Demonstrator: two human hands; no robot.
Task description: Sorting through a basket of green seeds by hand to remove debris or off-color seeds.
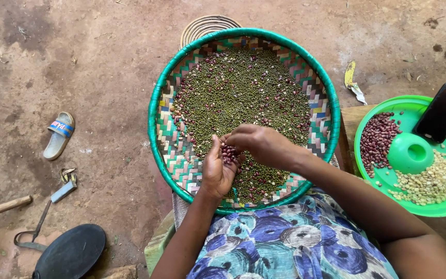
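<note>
A big round woven tray (163,111) with a green rim sits on the person's lap. It is full of small green beans (243,93), with some dark red beans and a few pale ones mixed in.

The left hand (217,173) is over the near part of the tray. It is open like a cup, palm up, and a little pile of red beans (229,153) lies in it. The right hand (261,144) is just beside it, touching the pile. Its fingertips are pinched together over the red beans, but I cannot tell if a bean is between them.

To the right stands a green plastic plate (442,209). It has a raised green cup (410,152) in the middle. A heap of red beans (378,138) is on the left part of the plate, and a heap of pale yellow beans (432,183) is on the near right part. A black phone (444,112) leans on the plate's far edge.

On the dirt floor to the left lie a sandal (59,135), a wooden handle (2,208) and a round black lid (70,253).
</note>
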